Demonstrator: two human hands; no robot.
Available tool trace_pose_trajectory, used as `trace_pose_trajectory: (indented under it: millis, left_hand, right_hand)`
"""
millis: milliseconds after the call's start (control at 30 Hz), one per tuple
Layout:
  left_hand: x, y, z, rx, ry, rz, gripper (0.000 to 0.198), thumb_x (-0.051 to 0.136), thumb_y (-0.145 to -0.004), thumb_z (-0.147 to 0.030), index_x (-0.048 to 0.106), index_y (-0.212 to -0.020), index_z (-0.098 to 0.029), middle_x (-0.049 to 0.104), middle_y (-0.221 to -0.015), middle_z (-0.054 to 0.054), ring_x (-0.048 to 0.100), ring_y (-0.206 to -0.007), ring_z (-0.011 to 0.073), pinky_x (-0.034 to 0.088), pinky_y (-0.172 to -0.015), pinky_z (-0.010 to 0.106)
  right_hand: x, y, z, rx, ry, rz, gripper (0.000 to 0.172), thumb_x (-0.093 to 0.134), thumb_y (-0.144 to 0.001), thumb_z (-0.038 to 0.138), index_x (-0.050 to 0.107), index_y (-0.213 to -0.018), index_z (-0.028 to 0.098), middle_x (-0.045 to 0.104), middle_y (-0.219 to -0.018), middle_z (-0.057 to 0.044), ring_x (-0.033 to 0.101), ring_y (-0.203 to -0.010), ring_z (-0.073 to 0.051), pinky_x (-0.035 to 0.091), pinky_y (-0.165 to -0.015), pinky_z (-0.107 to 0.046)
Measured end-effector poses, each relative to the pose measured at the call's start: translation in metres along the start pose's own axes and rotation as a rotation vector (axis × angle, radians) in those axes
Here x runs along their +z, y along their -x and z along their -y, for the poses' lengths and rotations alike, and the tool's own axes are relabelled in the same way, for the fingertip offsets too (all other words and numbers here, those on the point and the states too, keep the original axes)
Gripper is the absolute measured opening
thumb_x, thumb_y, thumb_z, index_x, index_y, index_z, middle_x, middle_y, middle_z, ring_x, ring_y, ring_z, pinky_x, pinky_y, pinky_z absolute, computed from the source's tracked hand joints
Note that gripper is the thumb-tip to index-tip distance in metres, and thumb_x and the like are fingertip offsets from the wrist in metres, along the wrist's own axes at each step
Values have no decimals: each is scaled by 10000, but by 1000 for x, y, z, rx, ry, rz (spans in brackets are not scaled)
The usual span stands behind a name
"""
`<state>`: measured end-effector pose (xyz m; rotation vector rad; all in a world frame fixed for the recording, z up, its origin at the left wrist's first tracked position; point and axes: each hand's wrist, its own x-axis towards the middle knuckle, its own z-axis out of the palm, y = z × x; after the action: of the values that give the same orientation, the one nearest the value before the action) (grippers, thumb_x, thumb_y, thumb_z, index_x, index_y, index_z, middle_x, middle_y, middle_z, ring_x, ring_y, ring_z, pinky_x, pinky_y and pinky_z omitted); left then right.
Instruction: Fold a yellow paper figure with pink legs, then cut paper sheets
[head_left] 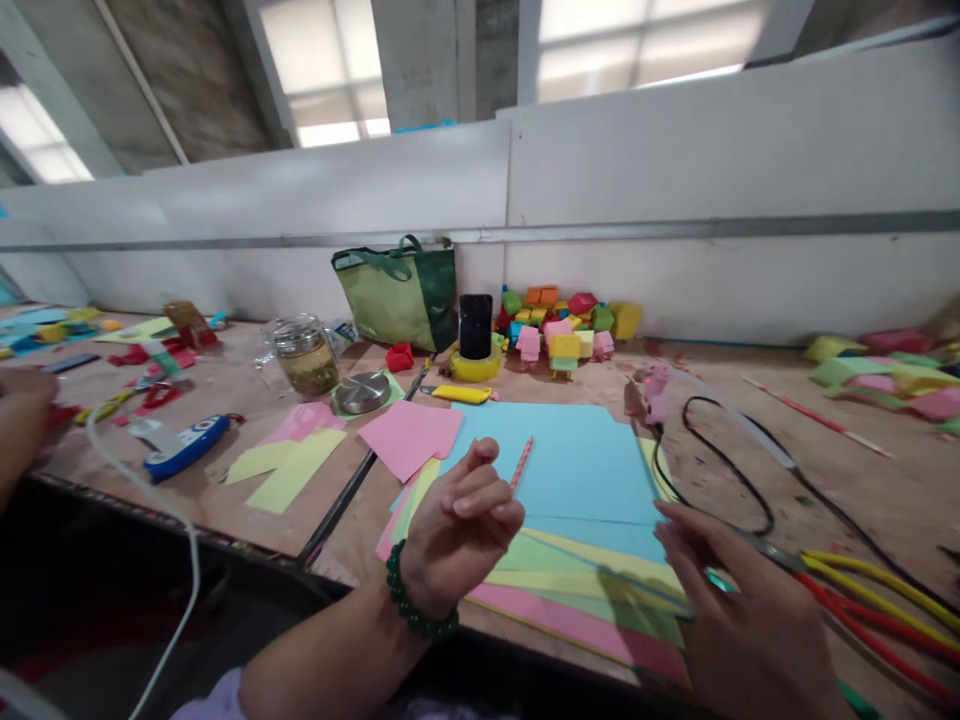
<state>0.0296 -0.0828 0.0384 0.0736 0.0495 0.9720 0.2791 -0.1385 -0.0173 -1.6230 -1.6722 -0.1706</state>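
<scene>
My left hand, with a green bead bracelet at the wrist, is raised over a stack of coloured paper. Its fingers are curled in and nothing shows in them. Just behind it a red patterned pencil lies on the top blue sheet. My right hand hovers by the stack's right edge, fingers stretched out and a little apart. Something green shows partly behind that hand; its kind is hidden. Beside it are scissors with red and yellow handles. Pink, green and yellow sheets fan out below the blue one.
A pink glue gun with a black cable stands right of the paper. Behind are a yellow cutter, phone, tape roll, green bag, glass jar and folded paper blocks. Another person's hand shows far left.
</scene>
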Motion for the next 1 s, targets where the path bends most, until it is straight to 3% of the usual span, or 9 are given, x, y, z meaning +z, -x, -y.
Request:
trace_pose_trajectory:
  millis: [200,300,400,500,600,733,833,900,1000]
  left_hand:
    - [6,8,7,-66,135,84,318,281,-1020,-222,527,-1148,-66,379,-395,-121,487,-389,12,402,-551,165]
    - [11,8,9,-76,140,72,387,281,-1020,-240,430,-1326,-55,403,-406,-117,506,-405,17,418,-560,156]
    - [8,7,17,-70,59,50,429,277,-1017,-239,363,-1394,-53,414,-413,-112,494,-397,16,424,-552,130]
    - [-3,12,32,-145,-295,138,459,333,-996,-298,362,-1423,-131,390,-386,-107,453,-350,46,416,-488,145]
    - [-13,22,36,-200,-991,263,511,453,-938,-395,372,-1428,-274,497,-440,-66,474,-360,90,401,-436,187]
    - [-14,22,11,93,-1942,144,419,525,-898,-388,534,-1312,-326,683,-856,54,621,-724,162,485,-703,280]
    - [-17,4,-8,310,-2467,7,491,574,-841,-460,563,-1281,-244,640,-1068,135,569,-981,291,442,-863,420]
    - [-25,-11,-10,283,-2677,-64,547,597,-819,-450,548,-1277,-155,603,-1110,190,538,-1016,342,432,-863,468]
    - [-41,-22,-6,161,-2802,-68,352,545,-847,-255,594,-1159,-99,612,-1030,196,552,-972,329,442,-838,450]
  right_hand:
    - [-4,-3,9,-38,-97,51,305,464,-909,347,677,-1059,188,728,-908,-79,684,-700,-179,563,-643,-285]
    - [-4,-6,29,43,-261,124,344,480,-911,395,662,-1137,210,733,-896,-62,687,-696,-164,575,-630,-258]
    - [-1,-10,56,136,-485,251,411,466,-917,438,622,-1226,215,724,-1008,-87,697,-830,-184,585,-757,-305]
    - [-1,-9,76,249,-869,424,473,346,-961,472,525,-1336,245,603,-1292,-95,597,-1143,-212,488,-974,-394]
    - [-13,-1,81,258,-1077,574,514,230,-976,499,479,-1372,286,532,-1374,-75,536,-1222,-232,464,-989,-442]
    - [-24,2,66,95,-574,567,442,448,-915,489,553,-1306,312,598,-1300,-79,567,-1185,-261,510,-939,-432]
    - [-3,-7,40,-28,-101,453,516,452,-911,461,515,-1344,189,510,-1382,-144,485,-1267,-280,428,-1029,-472]
    - [20,-10,22,-41,166,414,622,487,-885,472,490,-1341,48,492,-1371,-230,442,-1289,-343,407,-1031,-514]
    - [40,-9,7,-119,363,449,632,534,-860,497,516,-1303,46,565,-1289,-232,532,-1187,-355,467,-951,-492]
